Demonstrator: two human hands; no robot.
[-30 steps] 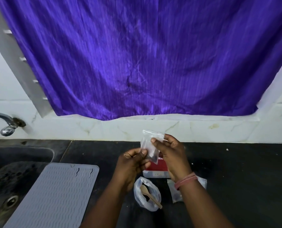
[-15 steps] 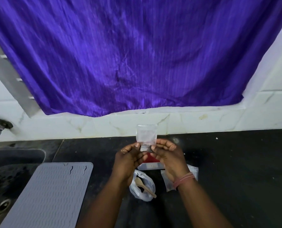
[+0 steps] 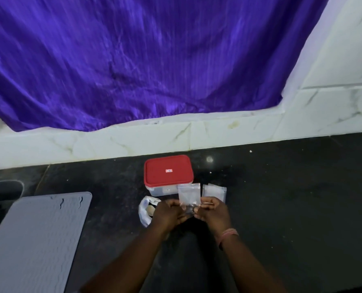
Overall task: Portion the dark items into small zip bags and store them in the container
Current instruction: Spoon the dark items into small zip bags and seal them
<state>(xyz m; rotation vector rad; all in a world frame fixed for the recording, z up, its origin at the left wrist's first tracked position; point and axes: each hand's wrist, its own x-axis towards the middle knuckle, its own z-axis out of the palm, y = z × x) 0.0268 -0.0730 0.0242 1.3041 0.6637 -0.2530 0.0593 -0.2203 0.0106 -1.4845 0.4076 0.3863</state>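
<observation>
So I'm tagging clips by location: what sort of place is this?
Most likely a home kitchen: a dark stone counter against a white marble-look tiled wall, a sink corner beside a grey draining mat, and a red-lidded food container.

I am standing in a home kitchen. The evidence: a dark polished stone surface (image 3: 292, 208) set against a white marble-patterned tile backsplash (image 3: 133, 140), a sink basin (image 3: 3, 190) sunk in at my far left with a grey ribbed draining mat (image 3: 34, 240) beside it — and a purple curtain (image 3: 133, 60) hung above the surface.
</observation>
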